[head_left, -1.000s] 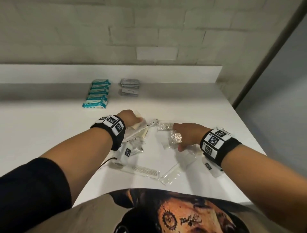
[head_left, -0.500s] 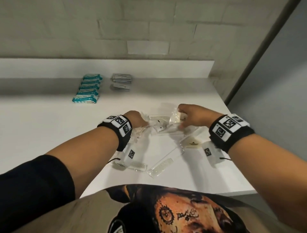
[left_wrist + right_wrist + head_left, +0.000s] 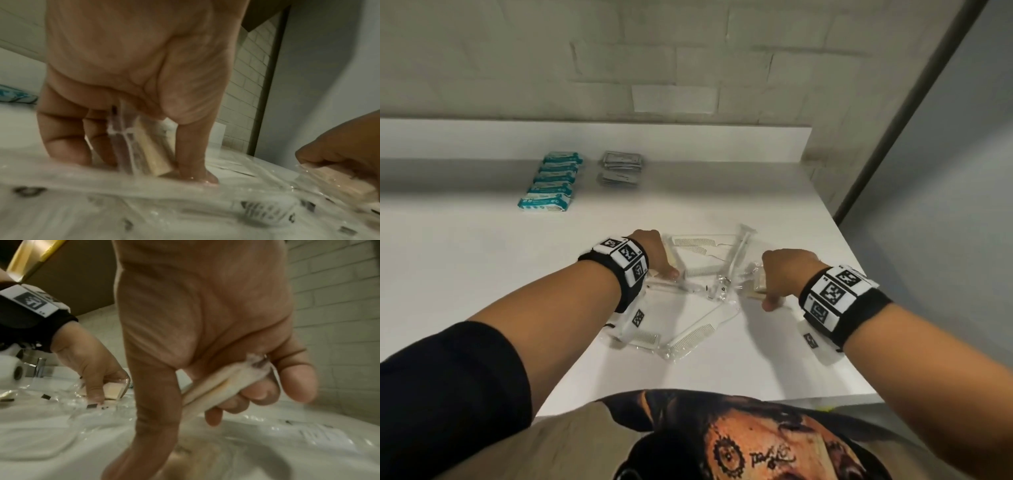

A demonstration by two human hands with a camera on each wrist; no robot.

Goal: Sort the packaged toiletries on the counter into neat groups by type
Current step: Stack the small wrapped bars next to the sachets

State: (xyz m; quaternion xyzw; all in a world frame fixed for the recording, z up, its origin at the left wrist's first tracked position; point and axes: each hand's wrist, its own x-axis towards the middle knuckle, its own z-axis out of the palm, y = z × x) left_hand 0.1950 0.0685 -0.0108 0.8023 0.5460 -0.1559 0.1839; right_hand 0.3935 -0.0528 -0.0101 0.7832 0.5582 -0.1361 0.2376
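Observation:
A loose pile of clear-wrapped toiletries lies mid-counter: combs (image 3: 693, 337) and a wrapped toothbrush (image 3: 739, 253). My left hand (image 3: 654, 253) is at the pile's left side. Its fingers curl round a beige packet in clear wrap (image 3: 148, 146), and the thumb tip presses on the wrappers. My right hand (image 3: 784, 274) is at the pile's right side and clamps flat beige packets (image 3: 222, 382) between curled fingers and palm. Sorted at the back are a row of teal packets (image 3: 551, 185) and grey sachets (image 3: 619, 168).
The white counter (image 3: 482, 274) ends at a raised ledge (image 3: 585, 140) against the tiled wall. Its right edge drops off close to my right wrist, and its front edge runs just before my torso. A faucet (image 3: 39, 368) shows behind my left wrist.
My right hand has drawn back from the far side of the pile to its near right side and now holds beige packets. The left hand stays at the pile's left side.

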